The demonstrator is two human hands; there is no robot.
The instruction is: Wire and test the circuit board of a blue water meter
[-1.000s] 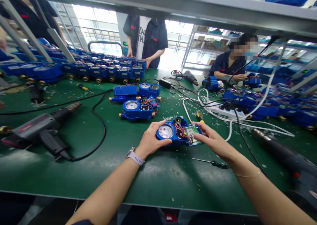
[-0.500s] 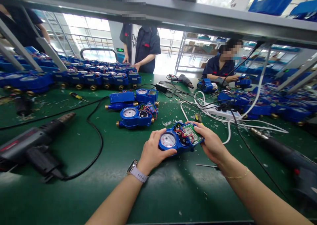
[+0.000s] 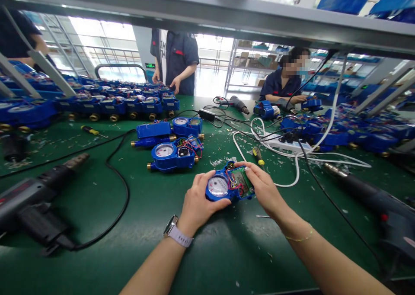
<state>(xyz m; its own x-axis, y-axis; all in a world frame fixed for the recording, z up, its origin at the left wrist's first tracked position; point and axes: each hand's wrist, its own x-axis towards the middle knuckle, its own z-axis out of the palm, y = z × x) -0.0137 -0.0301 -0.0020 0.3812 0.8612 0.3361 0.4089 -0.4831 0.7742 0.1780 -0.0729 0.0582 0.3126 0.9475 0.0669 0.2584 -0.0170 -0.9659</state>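
A blue water meter [image 3: 218,186] with a round dial is held just above the green bench. My left hand [image 3: 198,202] wraps around its dial end, thumb along the near side. At the other end, my right hand [image 3: 264,184] pinches a green circuit board [image 3: 242,180] with a small display, which sits over the meter's housing. Red and other coloured wires run between the board and the meter. The underside of the meter and part of my right fingers are hidden. Beyond it lies another open water meter [image 3: 173,154] with its wires showing.
Heat guns lie at left [image 3: 39,195] and right [image 3: 363,204], with black cords across the bench [image 3: 145,243]. A yellow-black screwdriver [image 3: 258,155] and a white power strip [image 3: 288,144] lie beyond my right hand. Rows of meters [image 3: 119,104] and co-workers [image 3: 177,61] are at the back.
My right hand has moved the circuit board left and down over the housing, and digits now show on its display. The yellow-black screwdriver has come into fuller view.
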